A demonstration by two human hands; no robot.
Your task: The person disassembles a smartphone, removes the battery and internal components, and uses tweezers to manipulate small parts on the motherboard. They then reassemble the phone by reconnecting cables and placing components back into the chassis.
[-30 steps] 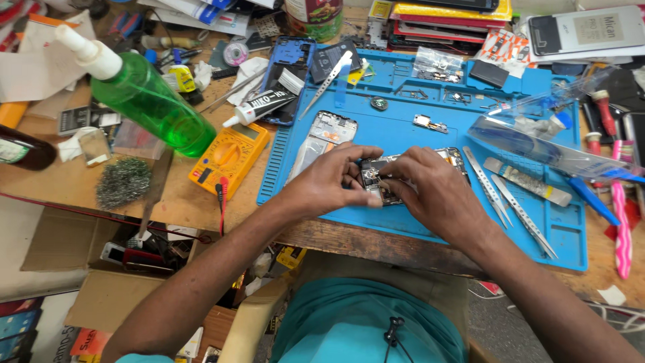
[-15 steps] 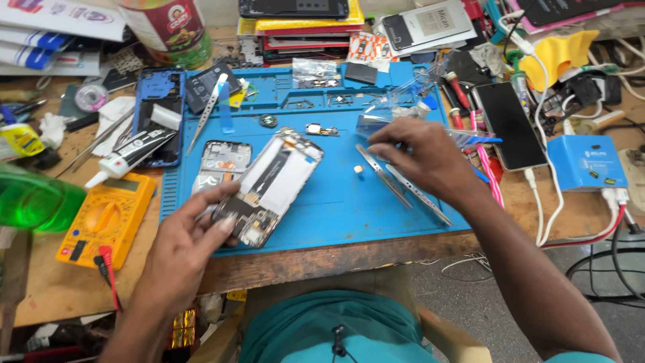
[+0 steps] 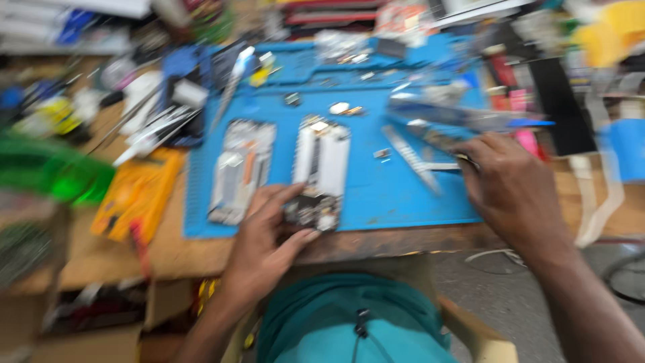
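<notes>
The picture is motion-blurred. An opened phone (image 3: 321,165) with its insides showing lies upright on a blue work mat (image 3: 383,202). My left hand (image 3: 269,242) grips the phone's lower end between thumb and fingers. My right hand (image 3: 514,191) rests at the mat's right edge, its fingertips at thin metal tweezers (image 3: 420,165); the blur hides whether it holds them. A second phone shell (image 3: 240,168) lies just left of the opened phone.
A yellow multimeter (image 3: 138,191) and a green bottle (image 3: 54,178) sit to the left of the mat. Small screws and parts (image 3: 339,107) are scattered at the mat's far side. A dark phone (image 3: 557,101) and a blue box (image 3: 625,148) are at the right.
The view swung left and blurred. The opened phone now lies straight instead of tilted, with my left hand on its lower end. My right hand moved right, to the mat's edge.
</notes>
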